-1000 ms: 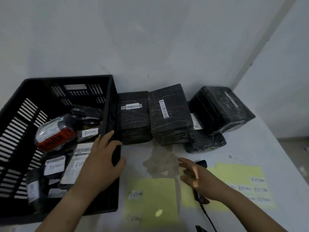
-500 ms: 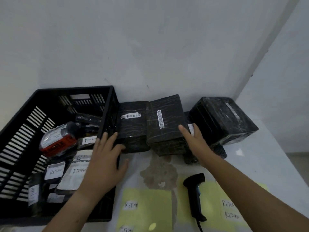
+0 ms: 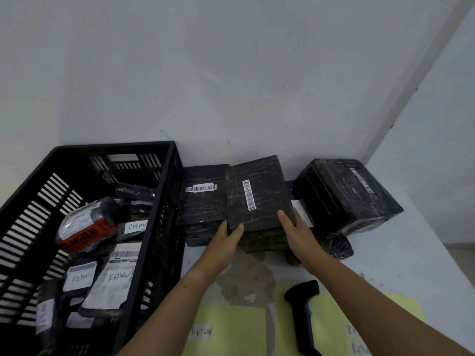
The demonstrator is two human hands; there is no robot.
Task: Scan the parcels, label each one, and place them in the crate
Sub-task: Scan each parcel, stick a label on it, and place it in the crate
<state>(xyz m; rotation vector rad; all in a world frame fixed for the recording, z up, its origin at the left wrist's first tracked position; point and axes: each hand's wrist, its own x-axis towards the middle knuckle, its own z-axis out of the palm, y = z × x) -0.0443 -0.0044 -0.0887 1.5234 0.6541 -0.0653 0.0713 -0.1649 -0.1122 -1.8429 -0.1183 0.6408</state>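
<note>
Head view: black plastic-wrapped parcel (image 3: 267, 186), white barcode strip (image 3: 249, 195)

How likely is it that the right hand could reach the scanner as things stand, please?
Probably yes: the scanner lies uncovered on the yellow sheet beside the right forearm, but the right hand must first release the middle parcel it grips.

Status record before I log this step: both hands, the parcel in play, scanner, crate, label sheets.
left hand: grips the near-left corner of the middle parcel
right hand: grips the same parcel's right edge
middle parcel: barcode facing up, no RETURN label visible
scanner: lying unheld on the table
crate: holds several parcels marked RETURN
label sheets: yellow, RETURN stickers remaining
</note>
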